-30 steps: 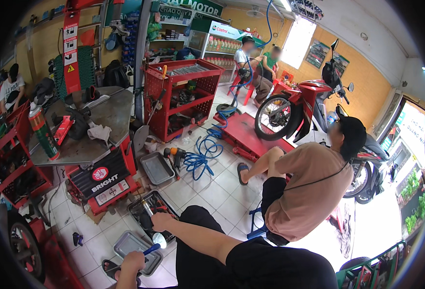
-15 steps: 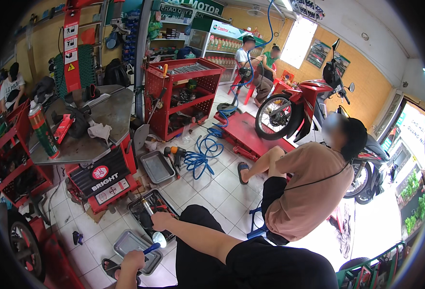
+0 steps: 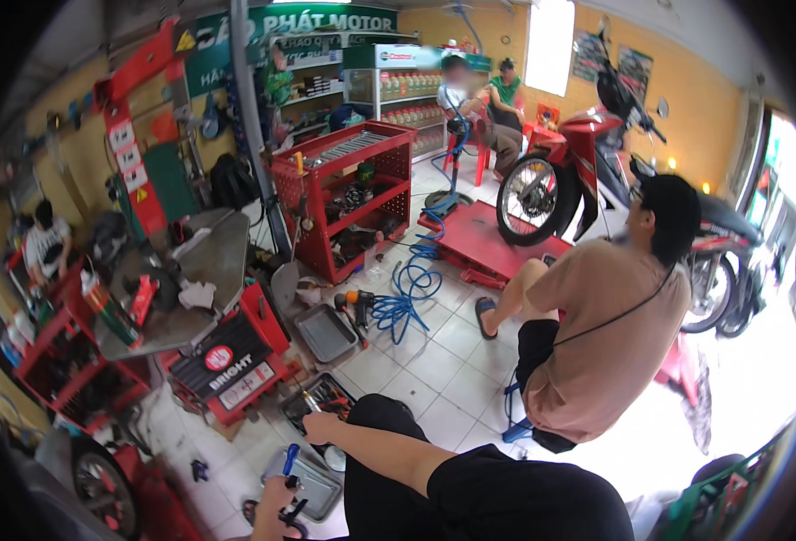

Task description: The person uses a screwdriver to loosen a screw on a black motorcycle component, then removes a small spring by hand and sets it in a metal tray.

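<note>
Above the white-tiled floor (image 3: pixel 447 361) and a grey rectangular tray (image 3: pixel 326 491), my left grip (image 3: pixel 277 496) curls round a slim blue tool (image 3: pixel 291 459), likely light, stiff and best held by its lower end, while my right grip (image 3: pixel 322 427) clasps a silver metal tube (image 3: pixel 309 402).

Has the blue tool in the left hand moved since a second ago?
Yes. Against the nearer grey tray, the blue tool in the left hand has shifted left, from the tray's right side to its left side.

Window (image 3: pixel 551 47) and doorway (image 3: pixel 787 167) glare white; the curved rim darkens.
</note>
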### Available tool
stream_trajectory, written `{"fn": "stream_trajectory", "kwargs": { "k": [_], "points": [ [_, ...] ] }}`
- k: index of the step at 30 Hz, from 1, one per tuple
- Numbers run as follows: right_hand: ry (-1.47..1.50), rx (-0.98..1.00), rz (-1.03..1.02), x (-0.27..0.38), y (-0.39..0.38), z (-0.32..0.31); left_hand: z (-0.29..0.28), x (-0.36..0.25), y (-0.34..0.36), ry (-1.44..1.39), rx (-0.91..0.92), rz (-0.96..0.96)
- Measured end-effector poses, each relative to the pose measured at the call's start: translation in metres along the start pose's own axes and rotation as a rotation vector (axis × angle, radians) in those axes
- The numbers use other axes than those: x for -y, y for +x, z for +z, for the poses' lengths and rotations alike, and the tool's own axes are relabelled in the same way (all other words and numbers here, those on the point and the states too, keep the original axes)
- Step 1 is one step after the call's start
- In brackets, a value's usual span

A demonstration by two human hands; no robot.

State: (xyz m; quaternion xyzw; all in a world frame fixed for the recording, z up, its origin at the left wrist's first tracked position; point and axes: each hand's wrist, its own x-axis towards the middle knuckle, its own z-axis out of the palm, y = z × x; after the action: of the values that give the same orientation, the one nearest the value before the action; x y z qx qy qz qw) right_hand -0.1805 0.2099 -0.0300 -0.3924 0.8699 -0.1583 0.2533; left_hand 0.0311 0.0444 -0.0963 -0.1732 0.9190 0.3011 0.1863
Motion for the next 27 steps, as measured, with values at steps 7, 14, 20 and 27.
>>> {"fn": "stream_trajectory", "kwargs": {
  "k": [7,14,20,27],
  "points": [
    [1.068,-0.106,0.001,-0.004,-0.029,-0.058,0.036,0.049,-0.044,-0.834,-0.478,-0.268],
    [1.845,-0.113,-0.251,-0.024,-0.09,-0.058,0.026,-0.026,-0.108,-1.283,-0.688,-0.489],
    [1.747,-0.205,-0.468,-0.027,-0.137,-0.059,0.014,-0.044,-0.144,-1.445,-0.743,-0.572],
    [1.916,-0.232,-0.47,-0.042,-0.142,-0.065,0.021,-0.108,-0.134,-1.049,-1.091,-0.017]
  ]
}}
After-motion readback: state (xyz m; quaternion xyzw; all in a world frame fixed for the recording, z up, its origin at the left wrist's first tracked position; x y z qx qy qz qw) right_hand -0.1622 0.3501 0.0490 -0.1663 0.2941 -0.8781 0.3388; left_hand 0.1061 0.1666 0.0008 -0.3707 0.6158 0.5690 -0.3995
